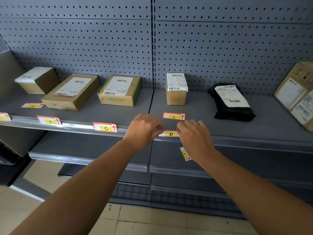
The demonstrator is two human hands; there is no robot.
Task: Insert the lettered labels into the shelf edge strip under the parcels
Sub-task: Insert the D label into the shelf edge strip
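Observation:
The D label point(170, 134) sits at the shelf edge strip point(76, 127), below the upright brown parcel point(176, 89). My left hand point(144, 129) pinches its left end and my right hand point(194, 134) pinches its right end. Labels B point(49, 120) and C point(105, 127) stand in the strip further left, and another label point(4, 117) sits at the far left edge. Label E point(174, 116) lies flat on the shelf behind my hands. A further label point(32, 105) lies on the shelf at the left. Label F point(185, 154) shows below my right wrist, partly hidden.
Brown boxes point(38, 80), point(72, 91), point(120, 90) line the left shelf. A black bagged parcel point(231, 102) and a large carton point(298, 95) stand to the right. Grey pegboard point(152, 39) backs the shelf; lower shelves point(88, 160) jut out beneath.

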